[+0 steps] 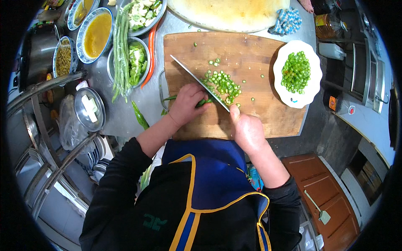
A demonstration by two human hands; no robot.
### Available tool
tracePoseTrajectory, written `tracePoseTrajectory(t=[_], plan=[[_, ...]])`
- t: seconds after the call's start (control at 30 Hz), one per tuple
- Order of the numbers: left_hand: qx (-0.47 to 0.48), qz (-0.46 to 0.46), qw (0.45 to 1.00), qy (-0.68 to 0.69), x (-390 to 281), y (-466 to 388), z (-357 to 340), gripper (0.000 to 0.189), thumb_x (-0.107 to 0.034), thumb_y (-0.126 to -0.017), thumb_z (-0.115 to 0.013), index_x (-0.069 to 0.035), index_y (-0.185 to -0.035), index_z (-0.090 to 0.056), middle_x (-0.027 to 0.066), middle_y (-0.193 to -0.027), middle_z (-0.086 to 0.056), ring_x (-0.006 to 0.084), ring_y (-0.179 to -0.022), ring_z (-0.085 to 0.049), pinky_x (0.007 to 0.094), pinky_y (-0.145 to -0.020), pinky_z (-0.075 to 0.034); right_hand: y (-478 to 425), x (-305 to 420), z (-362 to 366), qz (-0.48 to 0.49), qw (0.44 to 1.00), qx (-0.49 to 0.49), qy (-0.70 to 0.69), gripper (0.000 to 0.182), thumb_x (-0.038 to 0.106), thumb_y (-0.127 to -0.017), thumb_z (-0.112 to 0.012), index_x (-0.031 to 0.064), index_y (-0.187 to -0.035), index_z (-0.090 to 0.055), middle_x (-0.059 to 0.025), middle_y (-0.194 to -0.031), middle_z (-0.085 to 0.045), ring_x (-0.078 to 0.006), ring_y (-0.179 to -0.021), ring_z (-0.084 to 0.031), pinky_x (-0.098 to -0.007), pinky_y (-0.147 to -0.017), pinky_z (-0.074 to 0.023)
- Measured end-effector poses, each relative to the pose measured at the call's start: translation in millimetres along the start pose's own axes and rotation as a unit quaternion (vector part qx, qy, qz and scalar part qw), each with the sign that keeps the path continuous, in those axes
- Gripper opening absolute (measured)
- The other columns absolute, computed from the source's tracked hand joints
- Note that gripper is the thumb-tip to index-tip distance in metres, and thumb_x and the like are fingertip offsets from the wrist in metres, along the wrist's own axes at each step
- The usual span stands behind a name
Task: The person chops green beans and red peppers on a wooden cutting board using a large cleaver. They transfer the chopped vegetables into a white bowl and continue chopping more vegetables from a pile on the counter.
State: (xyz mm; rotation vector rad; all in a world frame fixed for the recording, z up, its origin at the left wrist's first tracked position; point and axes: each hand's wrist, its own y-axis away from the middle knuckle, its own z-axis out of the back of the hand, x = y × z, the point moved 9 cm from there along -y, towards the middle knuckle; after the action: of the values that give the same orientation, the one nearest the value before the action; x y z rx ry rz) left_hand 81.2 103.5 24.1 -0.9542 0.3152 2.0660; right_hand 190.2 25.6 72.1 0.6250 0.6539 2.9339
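My right hand (247, 128) grips a kitchen knife (201, 83), its blade slanting across the wooden cutting board (267, 116). My left hand (190, 102) holds green chili peppers (201, 103) against the board, with its fingertips close to the blade. Sliced green chili rings (224, 83) lie in a loose pile just right of the blade, and a few are scattered farther off. A white scalloped plate (315, 91) at the board's right edge bears a heap of the same rings. One whole green chili (139, 115) rests on the metal table, left of the board.
Long beans (121, 53) lie across metal bowls at the left, beside a red chili (152, 56). Farther left stand a bowl of yellow liquid (95, 33) and a lidded metal pot (100, 109). A round board (226, 12) and a blue-white cloth (286, 22) are behind the cutting board.
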Motion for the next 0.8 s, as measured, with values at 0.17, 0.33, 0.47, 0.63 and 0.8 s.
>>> tracePoseTrajectory(t=[0.17, 0.33, 0.47, 0.63, 0.8], plan=[[-0.006, 0.012, 1.0, -0.006, 5.1, -3.9, 2.8, 0.022, -0.022, -0.069, -0.069, -0.008, -0.081, -0.055, 0.0093, -0.096, -0.055, 0.0289, -0.095, -0.05, 0.0388, -0.083, -0.041, 3.4, -5.6, 21.3, 0.018, 0.999, -0.027, -0.041, 0.022, 0.004, -0.074, -0.053, 0.0056, -0.091, -0.039, -0.013, -0.055, -0.053, -0.0349, -0.051, -0.055, -0.0431, -0.045, -0.043], [-0.016, 0.006, 0.999, -0.03, 0.7, 2.4, 3.9, 0.024, -0.023, -0.069, -0.069, -0.008, -0.084, -0.057, 0.0096, -0.095, -0.055, 0.0289, -0.094, -0.05, 0.039, -0.081, -0.041, 25.6, 0.0, 28.2, -0.003, 0.998, 0.06, 0.004, 0.021, 0.005, -0.075, -0.051, 0.0049, -0.093, -0.041, -0.0141, -0.061, -0.055, -0.0338, -0.053, -0.057, -0.0417, -0.045, -0.0455], [-0.035, 0.007, 0.999, -0.03, -1.9, -1.8, 8.2, 0.024, -0.023, -0.069, -0.069, -0.008, -0.085, -0.058, 0.0098, -0.095, -0.055, 0.0288, -0.093, -0.051, 0.0391, -0.081, -0.041, 0.5, 9.4, 6.4, 0.007, 1.0, 0.012, -0.004, 0.02, 0.006, -0.076, -0.051, 0.0048, -0.093, -0.04, -0.0161, -0.063, -0.056, -0.0353, -0.054, -0.057, -0.0429, -0.046, -0.0451], [-0.034, 0.001, 0.999, 0.001, 2.2, 0.4, 7.1, 0.024, -0.022, -0.068, -0.069, -0.008, -0.083, -0.057, 0.0087, -0.089, -0.055, 0.0284, -0.088, -0.051, 0.0387, -0.08, -0.041, -14.3, -6.2, 0.8, 0.004, 0.999, 0.001, -0.036, 0.02, 0.007, -0.078, -0.05, 0.0035, -0.094, -0.039, -0.0161, -0.06, -0.055, -0.0365, -0.054, -0.056, -0.0441, -0.046, -0.044], [-0.038, 0.012, 0.999, -0.009, 5.0, 0.5, 4.4, 0.024, -0.024, -0.067, -0.07, -0.008, -0.079, -0.057, 0.0081, -0.09, -0.055, 0.0276, -0.086, -0.051, 0.0382, -0.078, -0.042, 18.5, -0.5, 28.1, -0.002, 0.997, 0.058, -0.051, 0.017, 0.006, -0.078, -0.049, 0.0056, -0.091, -0.038, -0.0163, -0.058, -0.053, -0.0374, -0.053, -0.054, -0.0448, -0.045, -0.0417]])
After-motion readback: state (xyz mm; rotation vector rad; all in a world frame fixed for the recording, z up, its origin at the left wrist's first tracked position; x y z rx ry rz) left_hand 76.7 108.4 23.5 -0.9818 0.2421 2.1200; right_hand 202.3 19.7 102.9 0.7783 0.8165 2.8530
